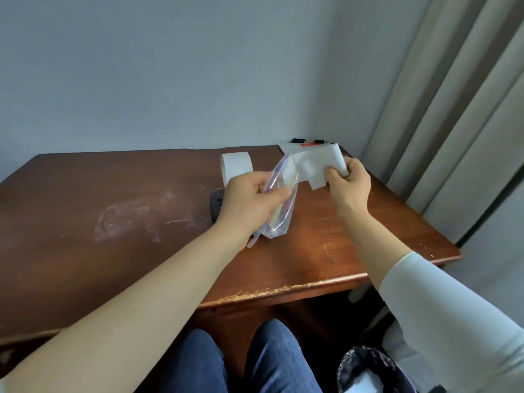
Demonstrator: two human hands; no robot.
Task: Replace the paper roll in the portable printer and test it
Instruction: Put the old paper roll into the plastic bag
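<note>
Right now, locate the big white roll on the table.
Head view, centre: the white roll stands far back on the table, just beyond the left hand.

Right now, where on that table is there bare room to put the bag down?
The left half of the table, around the pale scuff, is widest. Bare wood also runs along the near edge below the plastic bag the left hand grips. Crowded: far right, with the white roll, a dark device, a packet by the wall, and the right hand holding paper rolls.
</note>
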